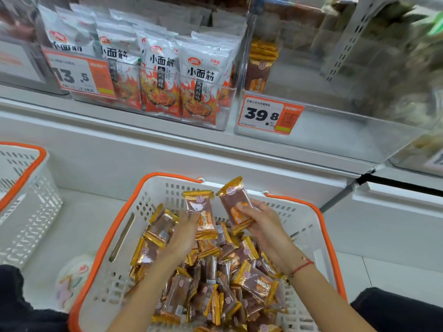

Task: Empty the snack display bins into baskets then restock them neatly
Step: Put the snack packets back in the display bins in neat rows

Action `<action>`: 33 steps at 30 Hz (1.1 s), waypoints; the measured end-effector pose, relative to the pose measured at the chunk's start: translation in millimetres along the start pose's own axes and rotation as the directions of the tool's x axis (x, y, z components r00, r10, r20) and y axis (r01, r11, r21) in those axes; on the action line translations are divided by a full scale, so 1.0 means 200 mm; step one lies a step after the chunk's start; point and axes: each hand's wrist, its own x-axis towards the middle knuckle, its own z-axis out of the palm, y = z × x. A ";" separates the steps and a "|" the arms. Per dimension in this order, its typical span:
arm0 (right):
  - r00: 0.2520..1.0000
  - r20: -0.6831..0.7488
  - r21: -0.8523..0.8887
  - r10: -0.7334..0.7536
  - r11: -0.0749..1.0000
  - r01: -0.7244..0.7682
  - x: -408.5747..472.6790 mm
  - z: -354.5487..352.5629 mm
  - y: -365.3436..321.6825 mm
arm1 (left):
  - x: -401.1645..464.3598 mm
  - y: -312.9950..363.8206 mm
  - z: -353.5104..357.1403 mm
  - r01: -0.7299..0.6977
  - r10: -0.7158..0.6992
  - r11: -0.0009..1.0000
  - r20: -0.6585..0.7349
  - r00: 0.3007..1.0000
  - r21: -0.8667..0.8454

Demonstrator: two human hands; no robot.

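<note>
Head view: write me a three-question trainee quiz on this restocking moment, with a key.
1. True or false: each hand holds a gold-edged snack packet.
2. Which price tag is on the nearly empty clear bin? A) 13.5 B) 39.8
3. Fill in: the loose packets lie in a white basket with an ____ rim.

Key: 1 true: left hand, right hand. 2 B: price tag. 3 orange: basket.

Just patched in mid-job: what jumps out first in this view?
Front and centre, a white basket with an orange rim is heaped with gold-edged snack packs. Above the heap, the left hand and right hand each hold one pack. On the shelf behind, a clear bin tagged 39.8 is nearly bare.
</note>
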 end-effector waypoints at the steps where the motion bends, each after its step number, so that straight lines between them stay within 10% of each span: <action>1: 1.000 0.013 -0.008 0.017 1.000 -0.017 -0.02 0.02 0.00 | -0.02 0.02 0.03 -0.033 0.032 0.999 0.021 0.999 0.038; 11: 0.969 -0.102 -0.380 -0.225 0.909 0.171 -0.15 0.13 0.04 | -0.22 0.15 0.12 -0.160 0.166 0.986 0.131 0.977 -0.055; 19: 0.904 0.380 -0.387 -0.195 0.854 0.347 -0.28 0.10 -0.23 | -0.18 0.22 0.18 -0.354 0.361 0.923 0.018 0.933 -0.150; 26: 0.749 0.387 -0.387 -0.538 0.642 0.662 -0.33 0.05 -0.67 | -0.23 0.65 0.07 -0.770 0.796 0.551 0.075 0.601 0.321; 33: 0.610 0.187 -0.448 -0.770 0.486 0.750 -0.17 -0.08 -1.09 | -0.05 1.08 -0.11 -0.654 0.893 0.221 0.120 0.433 0.723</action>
